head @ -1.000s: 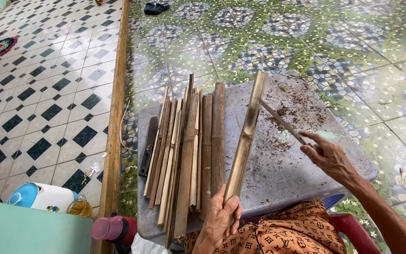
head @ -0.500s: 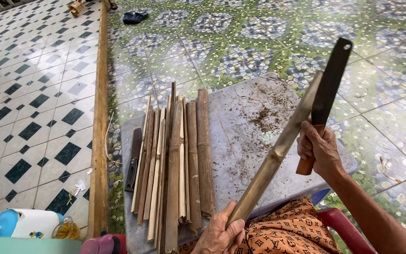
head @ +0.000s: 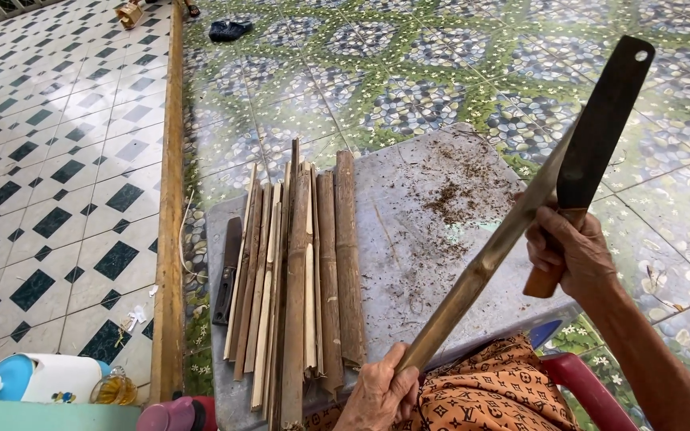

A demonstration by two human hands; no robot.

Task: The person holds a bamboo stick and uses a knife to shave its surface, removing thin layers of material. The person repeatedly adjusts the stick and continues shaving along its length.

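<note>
While the left hand (head: 381,391) closes around the lower end of a long tan bamboo stick (head: 481,271), the stick slants up to the right over a grey, dust-strewn work slab (head: 425,215). The right hand (head: 573,255) is fisted on the wooden handle of 1 dark broad-bladed knife (head: 600,128), its blade raised against the stick's upper part. A row of about 10 split bamboo strips (head: 297,271) lies on the slab's left, beside 1 dark flat tool (head: 228,271). Orange patterned cloth (head: 489,391) covers the lap.
</note>
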